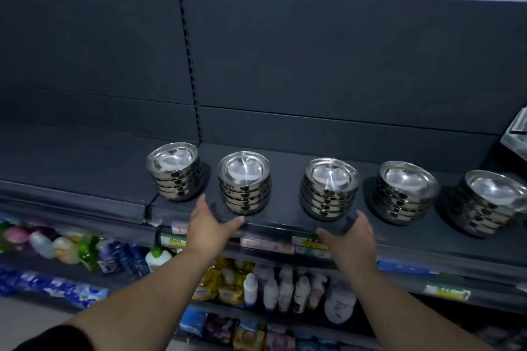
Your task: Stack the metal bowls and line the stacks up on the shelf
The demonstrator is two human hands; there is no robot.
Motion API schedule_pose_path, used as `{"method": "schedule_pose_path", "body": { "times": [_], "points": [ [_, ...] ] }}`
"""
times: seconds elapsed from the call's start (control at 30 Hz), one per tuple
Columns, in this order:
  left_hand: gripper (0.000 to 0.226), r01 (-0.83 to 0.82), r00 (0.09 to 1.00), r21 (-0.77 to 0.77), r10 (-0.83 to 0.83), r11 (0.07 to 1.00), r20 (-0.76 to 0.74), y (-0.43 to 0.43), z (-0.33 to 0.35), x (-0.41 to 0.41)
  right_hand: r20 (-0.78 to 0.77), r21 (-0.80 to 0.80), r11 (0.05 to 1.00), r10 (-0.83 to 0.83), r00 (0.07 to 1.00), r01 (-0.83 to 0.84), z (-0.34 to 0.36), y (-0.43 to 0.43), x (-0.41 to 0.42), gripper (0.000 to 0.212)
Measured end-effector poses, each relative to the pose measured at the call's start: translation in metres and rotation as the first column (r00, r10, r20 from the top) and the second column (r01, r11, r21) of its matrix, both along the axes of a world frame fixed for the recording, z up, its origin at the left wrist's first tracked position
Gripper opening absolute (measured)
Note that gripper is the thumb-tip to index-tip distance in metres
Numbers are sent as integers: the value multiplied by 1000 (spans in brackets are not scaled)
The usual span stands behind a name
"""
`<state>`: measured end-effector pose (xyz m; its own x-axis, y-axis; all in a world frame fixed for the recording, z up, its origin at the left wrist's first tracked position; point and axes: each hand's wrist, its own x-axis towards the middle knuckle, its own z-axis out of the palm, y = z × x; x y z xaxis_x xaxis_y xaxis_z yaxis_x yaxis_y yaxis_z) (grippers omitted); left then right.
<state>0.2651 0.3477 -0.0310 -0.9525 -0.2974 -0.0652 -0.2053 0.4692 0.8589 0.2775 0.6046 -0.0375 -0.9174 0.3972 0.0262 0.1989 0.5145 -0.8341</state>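
Standing in a row on the dark shelf (285,208) are five piles of metal bowls, well apart from one another. The second stack (243,182) and third stack (330,188) are the two nearest the hands. The first stack (174,171) lies out beyond the left hand (212,225). The fourth stack (406,192) and fifth stack (490,202) run off past the right hand (352,232).

Both hands are spread and hold nothing. The left one's straight fingers point up between the first and second stacks, and its thumb stretches toward the foot of the second. I cannot tell whether it touches. The right hand's fingers rise just beside the third stack's outer side, with the thumb splayed inward over the shelf's front edge.

Each pile is several shallow round bowls nested together, polished steel with bright, mirror-like insides and rolled rims. The shelf is matt charcoal metal, backed by a plain dark panel (342,65) and a slotted upright (189,60).

Below the wrists, price labels (265,243) line the edge, over white plastic bottles (285,291) and glossy yellow packets (225,285).
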Motion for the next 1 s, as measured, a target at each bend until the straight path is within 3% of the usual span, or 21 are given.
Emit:
{"method": "schedule_pose_path", "body": {
  "times": [0.1, 0.2, 0.33, 0.57, 0.8, 0.9, 1.0],
  "points": [
    [115, -10, 1000, 22, 10, 1000, 19, 7, -6, -19, -11, -4, 1000, -21, 1000, 21, -1, 3, -16, 97],
    [118, -25, 999, 46, 24, 999, 23, 10, -13, -37, -52, -27, 999, -29, 998, 28, -6, 4, -33, 83],
    [106, -54, 998, 23, 55, 998, -7, 18, -17, -55, -90, -63, 998, -20, 996, 14, -18, 3, -49, 75],
    [105, -56, 998, -1, 56, 998, -13, 24, -16, -77, -114, -11, 999, -51, 992, 51, -33, 1, -65, 96],
    [105, -34, 999, 1, 34, 999, -25, 26, -18, -86, -109, -1, 997, -80, 991, 80, -36, -3, -76, 100],
    [99, -9, 1000, 3, 9, 1000, -5, 21, -20, -89, -50, 6, 998, -66, 997, 66, -35, -5, -77, 102],
    [81, 81, 993, -126, -70, 989, 92, 12, -22, -90, 155, 174, 984, -59, 986, 31, -24, -3, -71, 87]
  ]
}}
